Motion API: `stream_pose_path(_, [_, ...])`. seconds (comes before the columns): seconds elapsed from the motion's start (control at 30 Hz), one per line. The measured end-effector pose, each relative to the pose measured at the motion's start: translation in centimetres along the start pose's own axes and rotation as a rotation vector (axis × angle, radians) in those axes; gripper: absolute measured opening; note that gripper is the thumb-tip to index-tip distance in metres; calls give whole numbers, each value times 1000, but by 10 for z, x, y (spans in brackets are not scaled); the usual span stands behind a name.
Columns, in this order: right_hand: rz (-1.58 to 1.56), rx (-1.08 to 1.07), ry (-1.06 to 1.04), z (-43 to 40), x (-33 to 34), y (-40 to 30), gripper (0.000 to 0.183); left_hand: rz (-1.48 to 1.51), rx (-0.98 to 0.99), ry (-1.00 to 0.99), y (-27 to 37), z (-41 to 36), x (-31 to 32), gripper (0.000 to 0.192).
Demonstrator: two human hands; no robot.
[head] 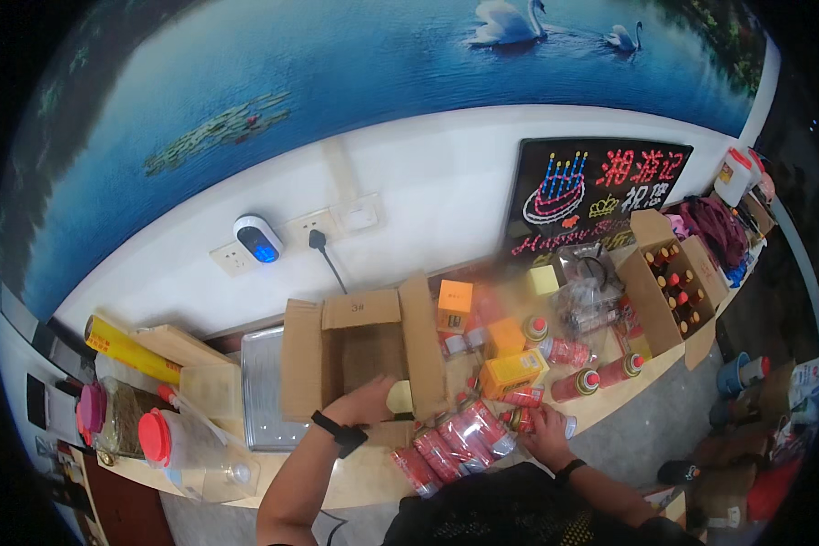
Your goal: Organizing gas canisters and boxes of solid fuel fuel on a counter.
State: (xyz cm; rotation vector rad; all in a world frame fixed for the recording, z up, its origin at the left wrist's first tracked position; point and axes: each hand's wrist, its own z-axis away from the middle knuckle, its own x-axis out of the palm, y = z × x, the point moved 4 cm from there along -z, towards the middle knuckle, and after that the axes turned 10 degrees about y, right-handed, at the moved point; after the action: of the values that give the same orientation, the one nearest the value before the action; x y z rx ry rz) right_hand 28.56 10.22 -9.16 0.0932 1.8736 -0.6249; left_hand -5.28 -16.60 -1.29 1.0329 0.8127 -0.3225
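Note:
My left hand (367,403) reaches into an open cardboard box (428,355). Against its fingers is a pale yellow item (401,397), probably a small carton; the grip is partly hidden. My right hand (551,437) is closed around a red spray-type can (519,419) lying on its side on the table. Between my hands lie several red cans in clear plastic wrap (461,440), close to my body. Just beyond the right hand, a yellow-orange carton (513,372) leans over other red cans. Two red cans (575,386) with metal rims stand or tilt farther right.
A cardboard box of capped bottles (682,327) stands at the right, near crumpled clear plastic (590,293). Left of the open box are a metal tray (270,389) and a red-lidded plastic jar (184,440). A black plug (317,240) and its cord hang from the wall behind.

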Motion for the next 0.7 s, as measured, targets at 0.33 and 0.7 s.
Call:
stream_pose_path(0.33, [-7, -48, 33, 3, 0, 4, 68, -314, 8, -70, 47, 2, -57, 55])
stream_pose_path(0.7, [-26, 10, 6, -1, -5, 2, 64, -260, -33, 534, -3, -77, -52, 52])
